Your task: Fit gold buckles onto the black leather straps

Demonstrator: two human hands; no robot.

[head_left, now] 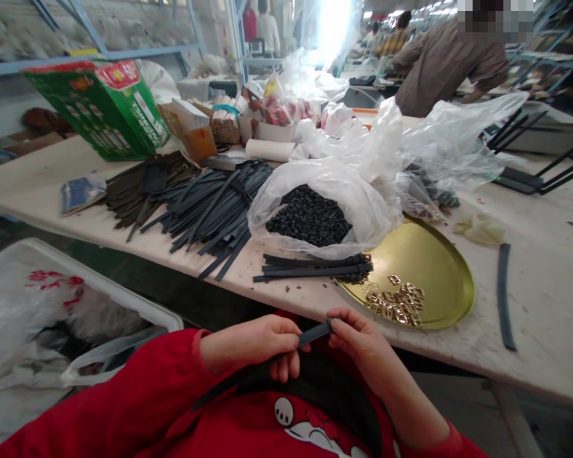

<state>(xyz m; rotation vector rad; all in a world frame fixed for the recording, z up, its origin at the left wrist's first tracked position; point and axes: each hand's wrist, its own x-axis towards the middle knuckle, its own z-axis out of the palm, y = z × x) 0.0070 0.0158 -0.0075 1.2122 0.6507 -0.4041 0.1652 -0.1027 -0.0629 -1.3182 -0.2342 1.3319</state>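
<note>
A dark strap (315, 333) stretches between my two hands, in front of my body. My left hand (270, 346) is closed round it, and its long tail hangs down to the left. At the strap's other end, my right hand (358, 337) pinches the tip; a small dark band seems to sit there, partly hidden by the fingers. Just beyond my hands lies a small stack of dark straps (305, 270), its right end on a gold tray (434, 267). Small gold buckles (401, 302) are heaped on that tray. Behind the stack, an open plastic bag (367, 219) holds many small black loops (310, 216).
Loose dark straps (214, 203) and brownish strips (138, 184) fan out on the left. One strap (505, 296) lies at the right. A green box (100, 114) stands at the back left. Below it is a white bin (138, 296). A co-worker (449, 60) bends at the back right.
</note>
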